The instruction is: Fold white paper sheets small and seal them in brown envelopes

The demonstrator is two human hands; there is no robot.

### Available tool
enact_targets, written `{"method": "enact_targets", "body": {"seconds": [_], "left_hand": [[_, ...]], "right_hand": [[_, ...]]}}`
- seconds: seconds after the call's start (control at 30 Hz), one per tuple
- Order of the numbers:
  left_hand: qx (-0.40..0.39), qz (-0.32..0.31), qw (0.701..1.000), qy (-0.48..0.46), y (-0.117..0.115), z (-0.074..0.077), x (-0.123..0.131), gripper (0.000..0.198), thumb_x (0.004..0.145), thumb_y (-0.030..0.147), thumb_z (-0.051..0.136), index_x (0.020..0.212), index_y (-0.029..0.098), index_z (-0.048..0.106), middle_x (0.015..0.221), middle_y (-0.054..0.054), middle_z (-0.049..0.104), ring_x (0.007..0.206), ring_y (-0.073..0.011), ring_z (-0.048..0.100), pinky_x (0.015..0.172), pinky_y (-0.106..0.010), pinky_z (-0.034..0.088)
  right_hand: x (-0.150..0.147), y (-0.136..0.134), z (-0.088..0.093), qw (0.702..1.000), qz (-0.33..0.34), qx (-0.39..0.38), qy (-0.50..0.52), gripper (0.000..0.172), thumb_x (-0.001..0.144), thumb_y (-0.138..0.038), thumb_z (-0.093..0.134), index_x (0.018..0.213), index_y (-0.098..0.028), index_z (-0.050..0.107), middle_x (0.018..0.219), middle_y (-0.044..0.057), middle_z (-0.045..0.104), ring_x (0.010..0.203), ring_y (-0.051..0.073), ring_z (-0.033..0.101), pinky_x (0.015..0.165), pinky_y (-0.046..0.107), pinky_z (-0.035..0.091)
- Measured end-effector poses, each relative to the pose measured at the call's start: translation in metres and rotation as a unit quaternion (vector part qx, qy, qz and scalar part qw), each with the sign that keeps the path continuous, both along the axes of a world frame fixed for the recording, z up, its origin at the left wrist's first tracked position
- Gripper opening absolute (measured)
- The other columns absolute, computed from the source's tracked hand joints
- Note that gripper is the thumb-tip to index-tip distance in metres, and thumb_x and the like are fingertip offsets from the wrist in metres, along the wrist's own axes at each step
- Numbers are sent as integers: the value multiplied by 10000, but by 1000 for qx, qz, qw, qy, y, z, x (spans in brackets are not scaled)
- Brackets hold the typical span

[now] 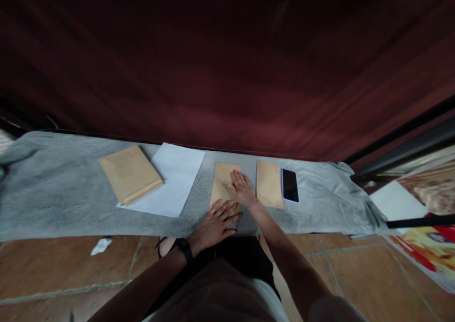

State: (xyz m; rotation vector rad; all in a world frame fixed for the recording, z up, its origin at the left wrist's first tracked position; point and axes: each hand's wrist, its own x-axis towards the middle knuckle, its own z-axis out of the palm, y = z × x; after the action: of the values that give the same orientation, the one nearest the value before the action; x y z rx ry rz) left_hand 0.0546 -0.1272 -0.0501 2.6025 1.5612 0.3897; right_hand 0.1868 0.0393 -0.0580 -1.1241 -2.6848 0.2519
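Note:
A brown paper envelope [222, 177] lies flat on the grey cloth in front of me. My left hand [215, 223] rests on its near end, fingers spread, with a dark band on the wrist. Farther up, my right hand [243, 189] lies flat across the envelope's right side, its fingers stretched out. Both hands cover parts of the envelope. Just right of it is a second brown envelope [269, 183], apart from my hands.
A phone [290, 185] lies beyond the second envelope. To the left, a stack of brown envelopes [128, 172] overlaps white paper sheets [177, 177]. The grey cloth [64, 184] covers a narrow surface before a dark red curtain [227, 75]. White scrap [101, 246] lies on the tiled floor.

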Motion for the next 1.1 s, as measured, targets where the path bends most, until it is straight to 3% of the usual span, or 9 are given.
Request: {"method": "enact_targets", "body": {"seconds": [0.23,0.47,0.6,0.77,1.1], "left_hand": [[0,12,1000,-15,-2,-3,0,556,993,571,469,1509,366,433,1620,-6,388,1521,-233,277,1260,-461,43],[-24,6,1000,-12,-2,0,-1,598,995,605,427,1532,347,396,1622,-22,384,1521,-239,277,1253,-456,62],[-27,3,1000,-11,-2,3,-1,609,994,616,413,1543,355,370,1667,-16,285,1543,-241,217,1248,-461,81],[-21,0,1000,-12,-2,3,-2,626,985,614,437,1549,350,366,1659,-24,306,1540,-260,225,1248,-471,90],[-26,4,1000,-6,-1,0,0,581,985,593,463,1514,355,428,1584,-26,443,1481,-262,342,1240,-474,111]], "right_hand": [[16,-11,1,994,71,-35,-73,579,1078,-392,233,1615,-182,181,1672,66,213,1557,186,180,1270,425,143],[-16,1,7,986,130,-35,-96,522,1081,-439,250,1591,-331,271,1692,-7,161,1565,225,150,1269,456,110],[-37,8,9,989,104,-40,-95,513,1078,-423,267,1582,-334,303,1692,5,178,1559,261,175,1258,500,114],[-51,10,10,994,68,-30,-75,524,1072,-423,291,1578,-292,328,1678,47,227,1550,292,198,1241,569,104],[-26,-12,8,986,110,-100,-74,573,1077,-433,168,1611,-230,221,1685,21,194,1566,207,145,1273,463,116]]}}
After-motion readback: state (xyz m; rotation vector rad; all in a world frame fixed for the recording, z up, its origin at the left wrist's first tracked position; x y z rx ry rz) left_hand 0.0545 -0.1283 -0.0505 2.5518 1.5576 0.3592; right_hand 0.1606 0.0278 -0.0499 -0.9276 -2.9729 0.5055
